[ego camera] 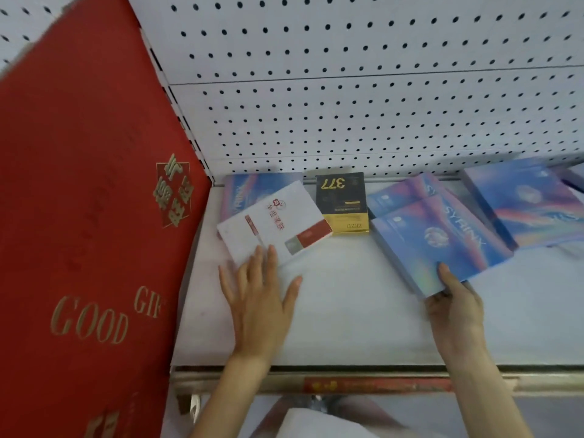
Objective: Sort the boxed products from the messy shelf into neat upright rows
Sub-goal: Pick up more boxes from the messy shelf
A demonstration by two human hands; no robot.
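Head view: the sorting is at an early step. Every boxed product on the shelf [347,314] lies flat and none stands upright yet.

The right hand [455,308] pinches the near corner of a blue SYRINX box [439,245], thumb on top and fingers beneath. That box sits right of centre, overlapping a second blue box [395,194] behind it. It lies face up, skewed to the shelf's front rail [347,385]. Its long axis seems to run diagonally from the back left to the front right, and the lettering follows that line.

The left hand [259,295] is flat with its fingers spread. Its fingertips touch the near edge of a white box [278,222] with red panels. This box also lies flat and skewed, long axis from near left to back right, partly covering a third blue box [237,191] in the back-left corner.

Just beside it lies a black-and-yellow box [343,200], long axis front to back, yellow end forward, print upside down. More blue boxes [524,200] lie at the far right. A red gift bag [79,216] fills the left side, and pegboard [347,90] backs the shelf.

The next move likely calls for lifting the pinched box clear of its neighbour, tipping it onto an edge and setting it against the pegboard. The left hand could meanwhile steady or square up the white box.
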